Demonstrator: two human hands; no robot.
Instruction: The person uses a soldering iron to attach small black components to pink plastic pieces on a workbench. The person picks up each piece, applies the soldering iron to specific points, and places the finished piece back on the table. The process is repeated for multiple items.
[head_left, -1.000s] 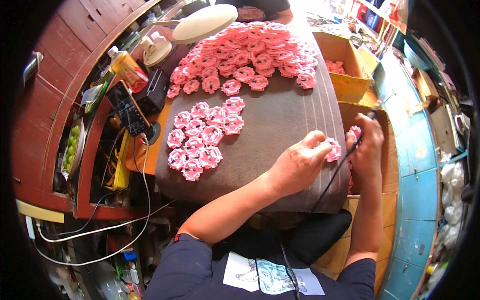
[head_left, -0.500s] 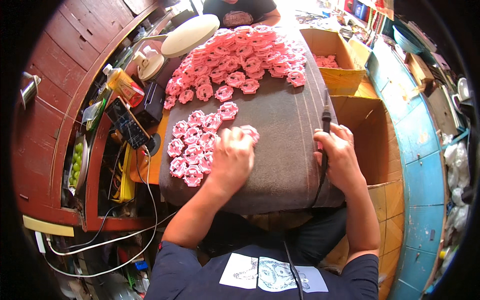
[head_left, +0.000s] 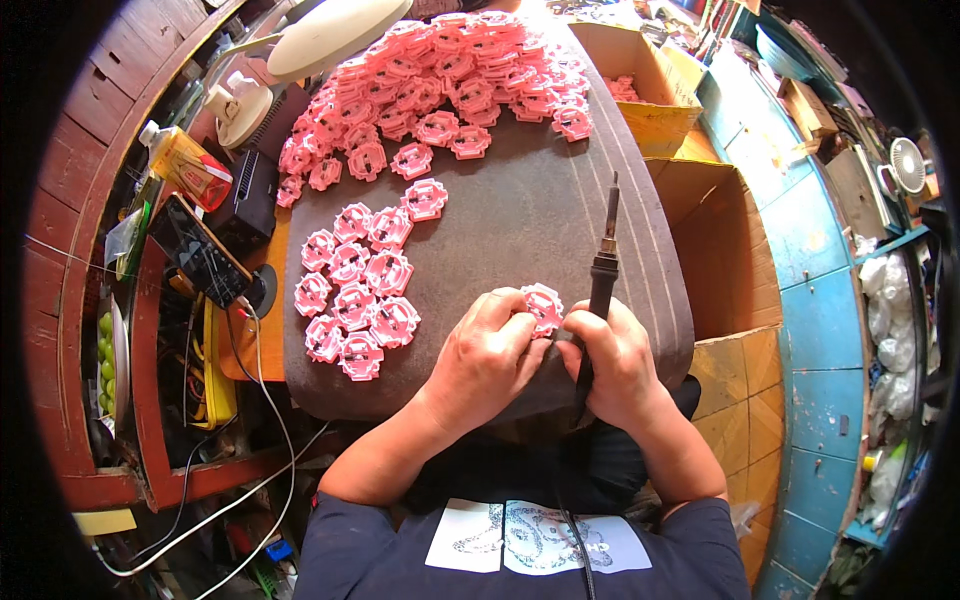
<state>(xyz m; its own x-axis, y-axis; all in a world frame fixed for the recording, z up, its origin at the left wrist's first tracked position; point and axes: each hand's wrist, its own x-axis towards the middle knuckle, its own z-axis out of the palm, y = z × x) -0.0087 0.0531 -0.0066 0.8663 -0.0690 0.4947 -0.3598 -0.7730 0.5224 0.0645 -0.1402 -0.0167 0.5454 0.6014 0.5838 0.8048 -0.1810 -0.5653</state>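
My left hand point(head_left: 480, 345) is closed on a pink plastic part point(head_left: 543, 308) with a pale, notched outline, held above the table's near edge. Close beside it, my right hand point(head_left: 622, 370) grips a black soldering iron point(head_left: 602, 275), its bare metal tip pointing up and away from me. The right thumb and fingertips are near the part; whether they touch it I cannot tell. Left of my hands, several similar pink parts point(head_left: 351, 305) lie in a loose cluster on the dark table mat point(head_left: 500, 230). A large heap of pink parts point(head_left: 450, 85) covers the far end.
Cardboard boxes point(head_left: 735, 250) stand along the table's right side, the farther one point(head_left: 650, 100) holding pink pieces. At left are a propped phone point(head_left: 197, 250) with a white cable, a bottle of orange liquid point(head_left: 190, 165) and a round lamp-like disc point(head_left: 335, 38) overhanging the heap.
My left hand has moved right and nearer to me, carrying a pink part. My right hand has come left with the soldering iron, so both hands now meet. The view has shifted slightly.
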